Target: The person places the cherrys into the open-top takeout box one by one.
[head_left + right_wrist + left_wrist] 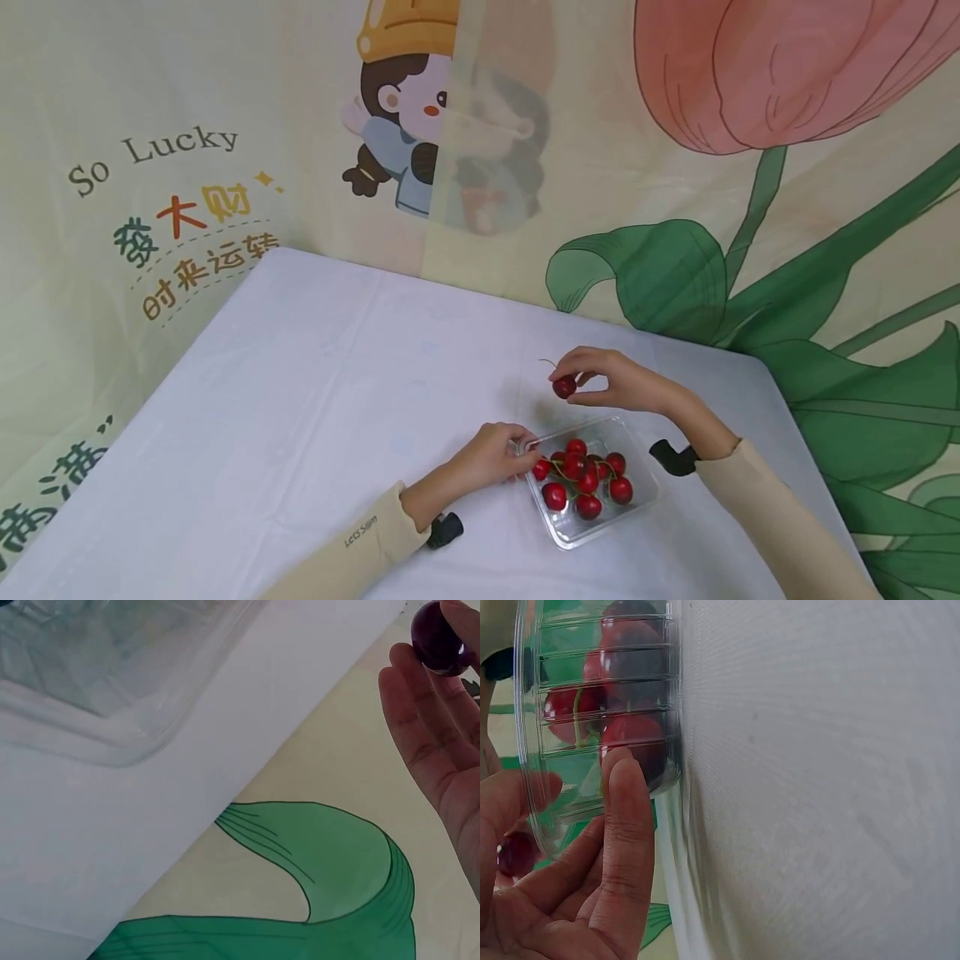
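A clear plastic box [564, 542] stands on the white table and holds several dark red cherries [588, 506]. With thumb and fingers, my left hand [487, 457] grips the box's left rim; the left wrist view shows the thumb inside the wall and fingers against its outside [626, 825]. Above the table behind the box, my right hand [618, 382] pinches a single cherry [564, 387] between thumb and fingers, its thin stem pointing up and left. In the right wrist view that cherry [438, 639] appears at the upper right corner, partly covered by the thumb.
The white tablecloth [360, 358] runs back to a printed cloth backdrop [502, 275] with a tulip, leaves and lettering. Black straps with camera mounts [446, 530] sit at both wrists. The table's right edge [813, 467] lies beyond the right forearm.
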Demonstrator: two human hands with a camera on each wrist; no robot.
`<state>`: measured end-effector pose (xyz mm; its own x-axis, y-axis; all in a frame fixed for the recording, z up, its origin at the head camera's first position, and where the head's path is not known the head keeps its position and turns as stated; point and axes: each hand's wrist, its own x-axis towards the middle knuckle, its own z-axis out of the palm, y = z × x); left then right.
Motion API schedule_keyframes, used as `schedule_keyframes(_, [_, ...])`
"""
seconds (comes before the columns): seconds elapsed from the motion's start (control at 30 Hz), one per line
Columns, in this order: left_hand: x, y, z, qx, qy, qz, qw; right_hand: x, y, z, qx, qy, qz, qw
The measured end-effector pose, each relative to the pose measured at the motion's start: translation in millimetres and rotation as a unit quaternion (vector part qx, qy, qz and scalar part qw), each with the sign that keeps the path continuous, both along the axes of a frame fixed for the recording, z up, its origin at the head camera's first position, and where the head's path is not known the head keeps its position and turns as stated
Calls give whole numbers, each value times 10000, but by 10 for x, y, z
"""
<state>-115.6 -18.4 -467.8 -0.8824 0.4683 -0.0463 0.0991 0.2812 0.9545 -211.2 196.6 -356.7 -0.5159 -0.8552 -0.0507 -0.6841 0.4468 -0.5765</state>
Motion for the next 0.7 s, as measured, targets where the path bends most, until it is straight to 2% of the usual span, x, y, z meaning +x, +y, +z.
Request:
schedule_keyframes(0.23, [0,4,2,13,44,27,10000,170,201,33,-21,242,3,9997])
schedule_keyframes(0.47, [2,0,-6,24,58,22,10000,265,397,-15,-99,466,-107,9988])
schedule_keyframes(0.7, [-3,16,-1,64,108,-28,9999,377,581,-114,-134,316,-311,9989])
